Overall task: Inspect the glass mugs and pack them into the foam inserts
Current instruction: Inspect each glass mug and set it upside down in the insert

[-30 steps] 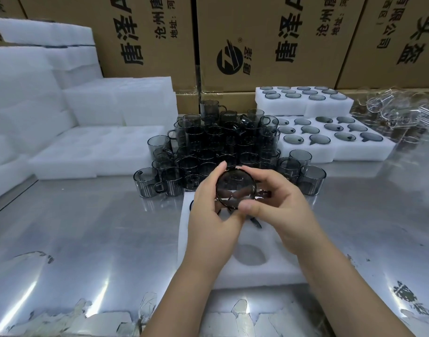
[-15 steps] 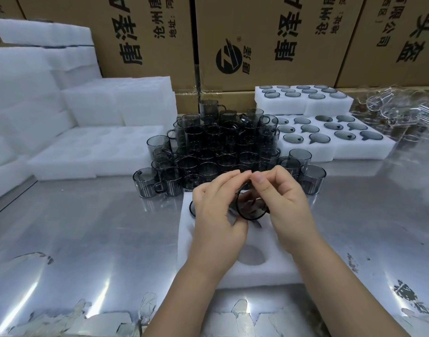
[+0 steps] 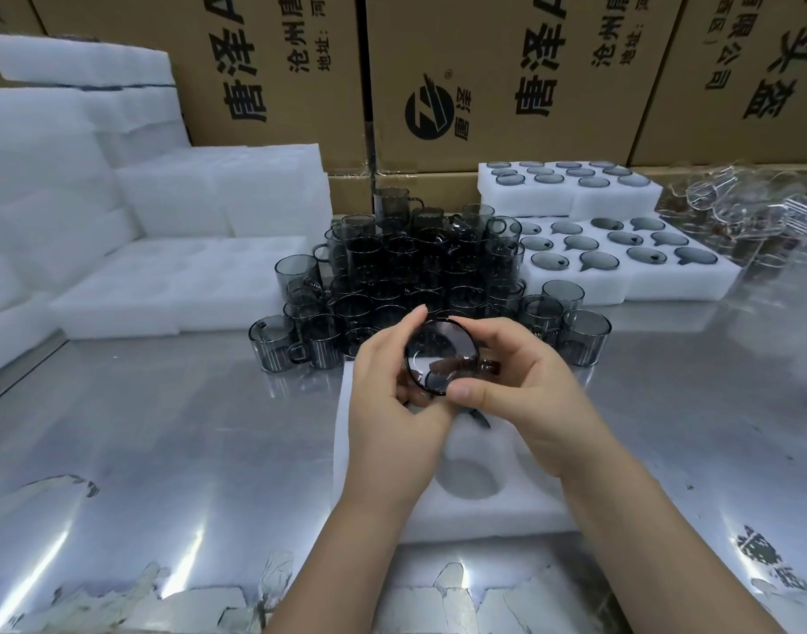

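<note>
Mug [image 3: 439,356] of dark smoked glass is held between both hands, tipped on its side so one round end faces the camera. The left hand [image 3: 392,404] grips its left side, fingers curled and the forefinger reaching up to the top of the rim. The right hand [image 3: 525,391] holds the other side, thumb pressed at the lower rim and fingers wrapped behind, with the handle pointing toward its palm. The mug hangs just above a white foam insert [image 3: 525,501] lying on the shiny metal table [image 3: 163,450]; one round pocket [image 3: 468,480] near the wrists is open (the farther pockets are hidden by the hands). Behind the insert stands a dense cluster of grey mugs [image 3: 415,267]. To the right of it are filled inserts [image 3: 621,267], one stacked on another, and clear glassware [image 3: 749,208] beyond. Plain foam sheets [image 3: 177,290] are piled at the left, with printed cardboard boxes [image 3: 484,84] along the back.
</note>
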